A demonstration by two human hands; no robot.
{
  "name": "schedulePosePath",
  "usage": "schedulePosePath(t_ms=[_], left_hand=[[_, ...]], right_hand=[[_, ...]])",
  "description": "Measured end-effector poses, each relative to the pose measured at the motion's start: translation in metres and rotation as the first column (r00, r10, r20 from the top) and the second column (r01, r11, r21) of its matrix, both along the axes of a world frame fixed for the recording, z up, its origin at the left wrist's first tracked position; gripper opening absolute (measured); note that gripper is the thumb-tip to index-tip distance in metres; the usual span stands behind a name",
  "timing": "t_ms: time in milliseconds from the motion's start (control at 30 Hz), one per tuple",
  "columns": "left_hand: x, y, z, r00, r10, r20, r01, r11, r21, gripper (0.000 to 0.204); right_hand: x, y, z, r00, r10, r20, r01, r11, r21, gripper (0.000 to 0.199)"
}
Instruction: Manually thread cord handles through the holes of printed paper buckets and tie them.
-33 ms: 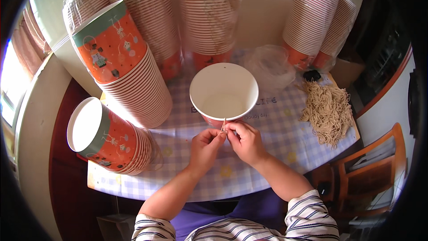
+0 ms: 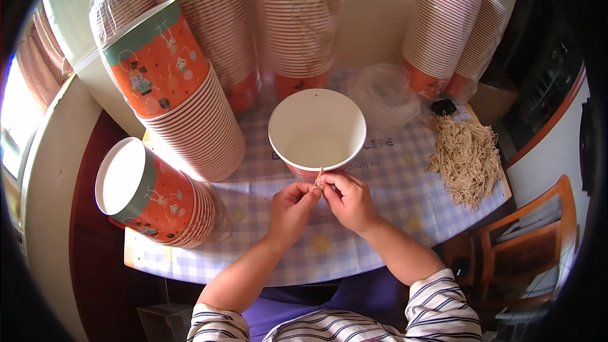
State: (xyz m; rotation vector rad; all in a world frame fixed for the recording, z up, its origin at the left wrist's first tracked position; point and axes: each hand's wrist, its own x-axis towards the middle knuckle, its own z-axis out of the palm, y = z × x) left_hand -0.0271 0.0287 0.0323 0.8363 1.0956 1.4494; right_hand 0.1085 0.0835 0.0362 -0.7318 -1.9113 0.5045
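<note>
White-lined, orange-red paper bucket (image 2: 316,132) is shifting barely leftward; left hand (image 2: 292,210) and right hand (image 2: 350,204) are pinching thin beige cord (image 2: 321,174) at its near rim, cord work apparently continuing.

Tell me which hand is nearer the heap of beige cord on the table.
Right. The right hand is left of the heap of beige cord, apart from it; the left hand is farther left, beyond the right hand.
</note>
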Motion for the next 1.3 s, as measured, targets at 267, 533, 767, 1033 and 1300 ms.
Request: schedulePosePath(t_ms=[267, 533, 767, 1033, 1300], left_hand=[[-0.010, -0.002, 0.004, 0.989, -0.063, 0.136, 0.071, 0.996, -0.058, 0.015], [-0.009, -0.002, 0.004, 0.992, -0.056, 0.116, 0.062, 0.996, -0.056, 0.016], [0.000, -0.003, 0.003, 0.994, 0.040, -0.105, -0.033, 0.997, 0.068, 0.009], [0.003, 0.000, 0.002, 0.657, 0.446, -0.608, -0.074, 0.841, 0.537, 0.025], [0.003, 0.004, 0.004, 0.573, 0.570, -0.589, -0.010, 0.724, 0.690, 0.028]], right_hand=[[0.004, 0.005, 0.001, 0.920, 0.301, -0.251, -0.363, 0.895, -0.259, 0.013], [0.005, 0.003, -0.001, 0.846, 0.274, -0.456, -0.503, 0.694, -0.515, 0.014], [0.011, 0.005, -0.002, 0.732, 0.049, -0.680, -0.662, 0.288, -0.692, 0.013], [0.011, 0.001, 0.004, 0.698, -0.040, -0.715, -0.697, 0.194, -0.691, 0.012], [0.008, -0.003, 0.005, 0.708, -0.096, -0.699, -0.673, 0.207, -0.710, 0.011]])
